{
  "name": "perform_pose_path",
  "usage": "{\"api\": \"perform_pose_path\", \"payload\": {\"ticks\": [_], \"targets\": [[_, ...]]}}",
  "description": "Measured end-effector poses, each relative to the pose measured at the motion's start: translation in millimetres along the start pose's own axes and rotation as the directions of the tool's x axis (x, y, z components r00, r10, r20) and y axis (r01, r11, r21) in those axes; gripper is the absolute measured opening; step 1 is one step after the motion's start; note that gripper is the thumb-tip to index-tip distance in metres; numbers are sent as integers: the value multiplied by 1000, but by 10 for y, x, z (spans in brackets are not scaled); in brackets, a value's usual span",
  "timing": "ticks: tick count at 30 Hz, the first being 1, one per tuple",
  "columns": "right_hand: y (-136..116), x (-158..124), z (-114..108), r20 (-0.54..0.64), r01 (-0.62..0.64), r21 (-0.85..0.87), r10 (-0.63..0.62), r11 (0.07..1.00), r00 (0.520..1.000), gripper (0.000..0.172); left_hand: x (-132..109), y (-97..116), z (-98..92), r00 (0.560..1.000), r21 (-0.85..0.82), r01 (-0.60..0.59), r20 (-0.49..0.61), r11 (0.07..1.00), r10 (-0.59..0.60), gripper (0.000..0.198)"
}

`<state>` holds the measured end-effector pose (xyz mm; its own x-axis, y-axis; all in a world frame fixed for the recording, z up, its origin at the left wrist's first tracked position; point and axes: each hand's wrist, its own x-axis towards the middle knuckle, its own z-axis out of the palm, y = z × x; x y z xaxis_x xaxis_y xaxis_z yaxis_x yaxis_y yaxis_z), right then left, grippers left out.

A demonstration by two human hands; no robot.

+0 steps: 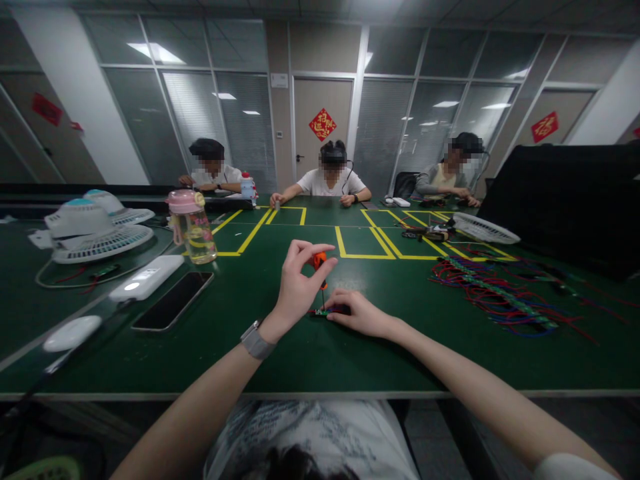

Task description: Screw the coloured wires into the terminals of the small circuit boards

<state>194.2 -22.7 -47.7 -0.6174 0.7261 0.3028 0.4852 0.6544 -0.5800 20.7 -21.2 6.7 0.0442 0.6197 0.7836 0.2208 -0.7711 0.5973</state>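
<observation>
My left hand [299,283] is raised over the green table [310,347], its fingertips pinched on the orange handle of a small screwdriver [320,261] that stands upright. The screwdriver's thin shaft points down onto a small circuit board [320,311] lying on the table. My right hand [361,313] rests flat on the table and presses that board down at its right end with closed fingers. A grey watch sits on my left wrist.
A dark phone [173,301], a white power bank [147,277], a pink-lidded bottle [193,225] and white fans [97,227] lie at the left. A heap of red and blue wires [493,293] lies at the right. Three people sit at the far side.
</observation>
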Motion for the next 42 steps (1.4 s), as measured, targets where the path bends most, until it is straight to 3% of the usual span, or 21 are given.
{"api": "perform_pose_path", "payload": {"ticks": [4, 10, 13, 19, 28, 31, 36, 42], "targets": [[-7, -2, -5, 6, -5, 8, 5, 1000, 1000, 16, -1, -17, -1, 999, -37, 20, 44, 999, -18, 31], [-14, -1, -9, 8, -3, 10, 3, 1000, 1000, 16, -22, -52, 45, 987, -277, 159, 79, 948, -142, 37], [-12, 0, -5, 9, -4, 7, 4, 1000, 1000, 16, -27, -36, 43, 989, -230, 147, 48, 962, -140, 34], [-13, 1, -3, 11, -19, -5, 19, 1000, 1000, 17, -11, 14, 5, 1000, 50, -2, -28, 999, 3, 21], [-13, -4, -10, 10, -3, 11, 3, 1000, 1000, 17, -31, -27, 46, 990, -253, 126, 92, 959, -105, 36], [-13, -6, -8, 9, -6, 11, 6, 1000, 1000, 17, -33, -3, 41, 993, -193, 108, 55, 975, -100, 31], [-8, 0, -5, 5, 0, 15, 0, 1000, 1000, 16, -13, 22, 17, 1000, -28, -18, 5, 999, 18, 22], [14, 1, 0, 13, 9, 17, -9, 1000, 1000, 17, -26, 22, 29, 993, -186, 82, 104, 979, -64, 33]]}}
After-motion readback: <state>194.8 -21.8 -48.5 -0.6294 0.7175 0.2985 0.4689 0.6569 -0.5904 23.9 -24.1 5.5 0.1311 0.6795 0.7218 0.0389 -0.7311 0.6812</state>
